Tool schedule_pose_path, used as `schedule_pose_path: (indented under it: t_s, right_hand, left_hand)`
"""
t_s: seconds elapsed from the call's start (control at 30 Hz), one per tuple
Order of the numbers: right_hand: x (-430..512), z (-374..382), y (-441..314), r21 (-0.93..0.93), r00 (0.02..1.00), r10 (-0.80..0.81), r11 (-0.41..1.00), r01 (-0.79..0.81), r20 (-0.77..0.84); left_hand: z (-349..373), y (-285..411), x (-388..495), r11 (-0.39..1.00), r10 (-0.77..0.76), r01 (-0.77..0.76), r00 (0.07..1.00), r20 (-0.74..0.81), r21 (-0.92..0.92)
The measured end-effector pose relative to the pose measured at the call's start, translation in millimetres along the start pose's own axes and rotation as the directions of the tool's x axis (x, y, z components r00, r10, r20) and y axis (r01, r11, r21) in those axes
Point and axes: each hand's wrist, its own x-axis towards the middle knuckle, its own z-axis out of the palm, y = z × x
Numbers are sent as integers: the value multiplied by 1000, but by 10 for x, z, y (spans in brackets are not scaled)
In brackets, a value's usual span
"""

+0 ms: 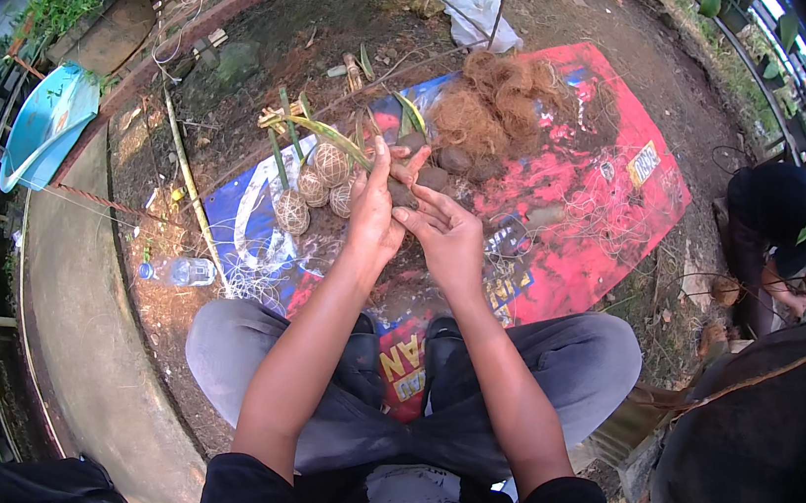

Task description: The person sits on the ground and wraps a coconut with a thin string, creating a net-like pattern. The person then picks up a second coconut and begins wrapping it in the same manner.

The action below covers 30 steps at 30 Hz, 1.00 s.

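Note:
My left hand [371, 214] and my right hand [454, 231] meet over a printed plastic banner [588, 265]. Between them they hold a dark soil ball [402, 195], partly covered by the fingers. A yellow-edged green leaf [330, 134] slants up and left from my left hand; whether it is set in the ball cannot be seen. Left of my hands sit several balls wrapped in pale string [293, 211], some with upright green leaf pieces. Just beyond my fingers lie bare dark balls [456, 159] and another yellow-edged leaf [411, 114]. Brown coir fibre [483, 108] is heaped behind them.
Loose thread tangles [612, 216] spread across the banner's right side. A plastic bottle [186, 271] and a long stick [186, 160] lie left. Farther off are a blue basin [51, 129] and a plastic bag [482, 11]. Another person [772, 219] is at the right.

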Motion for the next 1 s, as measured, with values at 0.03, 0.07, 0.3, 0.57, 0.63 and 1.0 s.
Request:
schedule_pose_path:
  t_s: [0.03,0.07,0.3,0.57,0.63,1.0]
  right_hand:
    - [0,23,33,30,999,37,999,-37,0]
    - [2,41,66,59,997,73,996,-73,1]
    - [39,63,200,-157,998,37,987,-43,-46]
    - [124,-22,152,193,975,224,956,-219,-5]
    - [137,-43,143,225,956,293,931,-288,12]
    - [106,101,265,41,986,57,998,-51,-157]
  left_hand:
    - [-52,-30,6,1000,10,-10,1000,-3,27]
    - [-122,-45,-4,999,-23,23,1000,11,22]
    - [-286,-132,87,978,-52,31,994,97,208]
    - [-290,-67,143,945,-163,101,970,180,312]
    - [-346,-74,180,916,-172,68,957,234,394]
    - [-418,-192,157,883,-103,66,993,55,465]
